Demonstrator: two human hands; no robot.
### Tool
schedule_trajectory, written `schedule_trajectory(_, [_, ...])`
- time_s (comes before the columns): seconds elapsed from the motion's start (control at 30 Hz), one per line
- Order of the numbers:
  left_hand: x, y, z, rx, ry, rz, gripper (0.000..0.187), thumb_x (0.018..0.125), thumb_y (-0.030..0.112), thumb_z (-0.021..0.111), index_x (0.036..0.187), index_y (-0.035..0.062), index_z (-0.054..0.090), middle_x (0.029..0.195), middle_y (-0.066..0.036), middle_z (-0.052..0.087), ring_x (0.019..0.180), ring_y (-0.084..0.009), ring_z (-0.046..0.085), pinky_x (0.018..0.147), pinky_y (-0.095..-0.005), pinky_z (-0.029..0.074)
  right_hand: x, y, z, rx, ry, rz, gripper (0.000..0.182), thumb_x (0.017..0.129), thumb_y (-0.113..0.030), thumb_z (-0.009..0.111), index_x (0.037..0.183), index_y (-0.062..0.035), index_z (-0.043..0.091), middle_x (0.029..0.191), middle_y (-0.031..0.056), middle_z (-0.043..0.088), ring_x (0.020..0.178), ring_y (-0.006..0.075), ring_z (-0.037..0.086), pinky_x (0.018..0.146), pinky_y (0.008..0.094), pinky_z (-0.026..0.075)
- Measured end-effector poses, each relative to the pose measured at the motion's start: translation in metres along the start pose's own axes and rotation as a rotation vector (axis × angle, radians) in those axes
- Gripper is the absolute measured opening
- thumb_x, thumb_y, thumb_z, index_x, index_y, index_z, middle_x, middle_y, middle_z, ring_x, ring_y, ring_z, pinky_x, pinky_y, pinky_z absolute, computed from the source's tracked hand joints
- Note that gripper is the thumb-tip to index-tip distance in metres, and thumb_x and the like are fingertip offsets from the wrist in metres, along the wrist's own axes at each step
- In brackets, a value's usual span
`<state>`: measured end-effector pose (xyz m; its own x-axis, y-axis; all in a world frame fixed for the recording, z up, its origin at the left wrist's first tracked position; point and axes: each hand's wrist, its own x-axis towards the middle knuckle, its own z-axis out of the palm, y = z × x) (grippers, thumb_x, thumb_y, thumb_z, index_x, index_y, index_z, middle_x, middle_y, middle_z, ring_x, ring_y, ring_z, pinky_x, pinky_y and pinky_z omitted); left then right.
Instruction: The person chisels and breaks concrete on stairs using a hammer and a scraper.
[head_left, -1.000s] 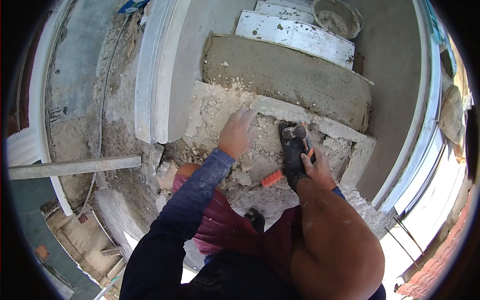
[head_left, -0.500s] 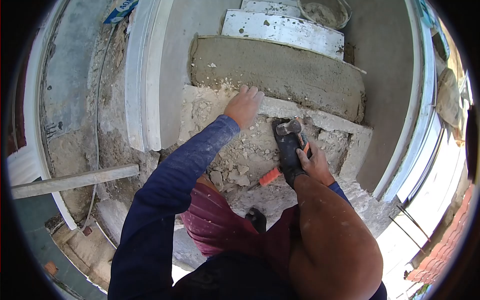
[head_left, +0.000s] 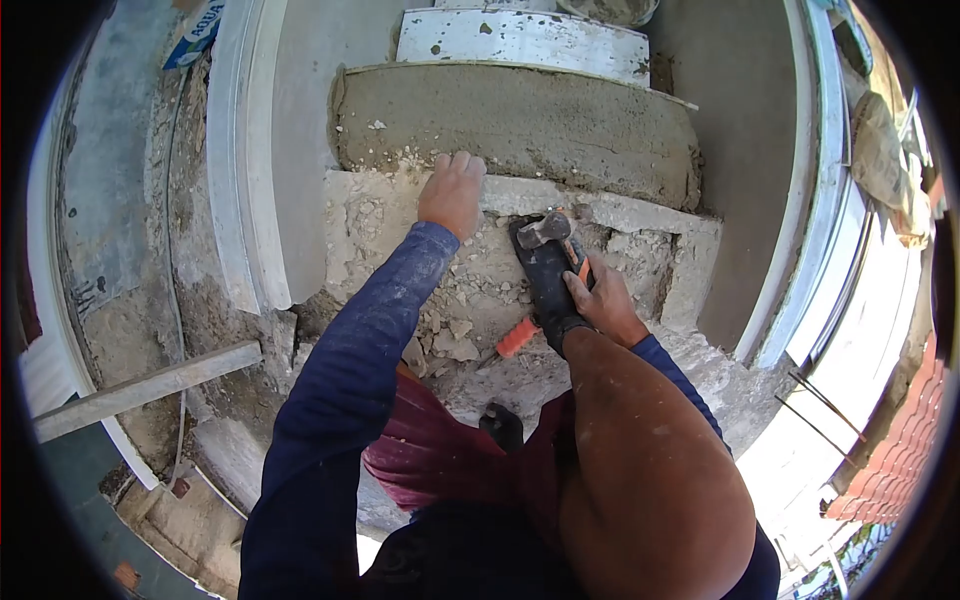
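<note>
My left hand (head_left: 452, 195) rests at the front edge of a concrete step (head_left: 520, 130), beside loose white crumbs. Its fingers are curled together, and whatever they may hold is hidden beneath them. Lower to the right, my right hand (head_left: 607, 303) is closed around the orange-and-black handle of a hammer (head_left: 548, 231). The hammer's metal head lies over the toe of my black boot (head_left: 552, 290). Broken rubble (head_left: 455, 340) covers the lower step between my hands. A tool with an orange-red handle (head_left: 517, 338) lies on the rubble left of the boot.
White-painted boards (head_left: 525, 40) spotted with mortar front the higher steps, with a bucket (head_left: 615, 10) at the top. Grey walls flank the stairs. A wooden plank (head_left: 150, 388) juts in from the left. Thin metal rods (head_left: 825, 405) stick out at right.
The view has turned, so the whole scene sits further left and higher. Both hands keep nearly the same places on the step and hammer.
</note>
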<state>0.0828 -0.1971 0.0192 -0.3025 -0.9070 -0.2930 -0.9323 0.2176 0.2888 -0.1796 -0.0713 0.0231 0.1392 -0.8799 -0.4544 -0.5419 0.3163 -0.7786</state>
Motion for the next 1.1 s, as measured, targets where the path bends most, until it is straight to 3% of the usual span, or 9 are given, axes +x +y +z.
schedule_trajectory(0.27, [-0.068, 0.027, 0.006, -0.204, 0.22, 0.06, 0.042, 0.076, 0.021, 0.078, 0.111, 0.0083, 0.059, 0.114, -0.012, 0.058, 0.108, -0.036, 0.055, 0.09, -0.0426, 0.049, 0.006, 0.006, 0.001, 0.02, 0.016, -0.009, 0.028, 0.09, -0.022, 0.066, 0.097, 0.0025, 0.056, 0.079, 0.0261, 0.062, 0.072, 0.0416, 0.062, 0.066, 0.0455, 0.047])
schedule_trajectory(0.33, [-0.116, 0.062, 0.024, -0.518, -0.184, -0.049, 0.039, 0.081, 0.027, 0.076, 0.111, 0.0081, 0.059, 0.112, -0.013, 0.058, 0.096, -0.037, 0.062, 0.079, -0.0454, 0.051, 0.005, 0.005, 0.0, 0.027, 0.031, -0.022, 0.028, 0.09, -0.022, 0.066, 0.096, 0.0026, 0.055, 0.078, 0.0262, 0.062, 0.071, 0.0416, 0.061, 0.066, 0.0457, 0.047])
schedule_trajectory(0.4, [-0.153, 0.082, 0.063, -0.444, -0.387, 0.024, 0.041, 0.084, 0.032, 0.075, 0.113, 0.0084, 0.058, 0.11, -0.013, 0.059, 0.086, -0.0379, 0.064, 0.072, -0.0478, 0.052, 0.006, 0.007, -0.001, -0.007, 0.025, -0.039, 0.029, 0.089, -0.023, 0.067, 0.097, 0.003, 0.056, 0.079, 0.0269, 0.062, 0.073, 0.0426, 0.062, 0.067, 0.0457, 0.047])
schedule_trajectory(0.5, [-0.175, 0.095, 0.097, -0.451, -0.133, -0.083, 0.04, 0.086, 0.028, 0.073, 0.116, 0.0076, 0.055, 0.108, -0.016, 0.058, 0.091, -0.0378, 0.064, 0.073, -0.0477, 0.052, 0.008, 0.005, 0.0, -0.002, 0.013, -0.018, 0.031, 0.089, -0.024, 0.067, 0.098, 0.0037, 0.056, 0.081, 0.0283, 0.063, 0.076, 0.0441, 0.063, 0.069, 0.0455, 0.048])
schedule_trajectory(0.6, [-0.181, 0.076, 0.1, -0.613, -0.093, -0.096, 0.045, 0.088, 0.021, 0.072, 0.125, 0.0058, 0.051, 0.111, -0.018, 0.058, 0.095, -0.0331, 0.064, 0.079, -0.043, 0.053, 0.002, 0.006, -0.001, -0.007, 0.008, 0.001, 0.031, 0.089, -0.024, 0.067, 0.1, 0.0044, 0.058, 0.084, 0.0292, 0.064, 0.08, 0.0449, 0.063, 0.072, 0.0454, 0.049])
schedule_trajectory(0.77, [-0.147, 0.043, -0.002, -1.148, -0.101, -0.31, 0.048, 0.094, 0.015, 0.066, 0.135, 0.0018, 0.045, 0.115, -0.011, 0.056, 0.104, -0.019, 0.059, 0.094, -0.0351, 0.05, 0.005, -0.005, -0.003, -0.038, 0.016, -0.006, 0.03, 0.089, -0.022, 0.067, 0.101, 0.0048, 0.06, 0.087, 0.029, 0.065, 0.083, 0.0455, 0.064, 0.073, 0.0458, 0.049])
schedule_trajectory(0.83, [-0.111, 0.035, -0.035, -1.467, 0.169, -0.229, 0.042, 0.098, 0.019, 0.061, 0.135, 0.0057, 0.046, 0.109, -0.009, 0.057, 0.096, -0.0202, 0.06, 0.089, -0.0345, 0.051, 0.005, -0.003, -0.003, -0.038, 0.013, -0.013, 0.03, 0.089, -0.021, 0.067, 0.101, 0.0047, 0.059, 0.087, 0.0289, 0.065, 0.083, 0.046, 0.064, 0.073, 0.046, 0.049])
schedule_trajectory(0.97, [-0.009, -0.006, -0.101, -2.023, 0.35, -0.277, 0.036, 0.104, 0.032, 0.056, 0.128, 0.0087, 0.045, 0.104, -0.008, 0.054, 0.094, -0.0159, 0.057, 0.085, -0.0383, 0.053, 0.005, -0.003, -0.003, -0.014, 0.025, -0.027, 0.029, 0.09, -0.021, 0.067, 0.101, 0.0046, 0.059, 0.087, 0.0291, 0.065, 0.084, 0.0464, 0.064, 0.073, 0.0462, 0.049])
schedule_trajectory(1.1, [0.061, -0.025, -0.089, -1.765, 0.439, -0.347, 0.035, 0.103, 0.039, 0.055, 0.12, 0.009, 0.048, 0.093, -0.004, 0.054, 0.077, -0.0137, 0.058, 0.07, -0.0363, 0.055, 0.006, 0.0, -0.003, -0.048, 0.017, -0.007, 0.03, 0.09, -0.021, 0.067, 0.102, 0.0049, 0.058, 0.087, 0.0289, 0.065, 0.084, 0.0458, 0.064, 0.072, 0.0456, 0.049])
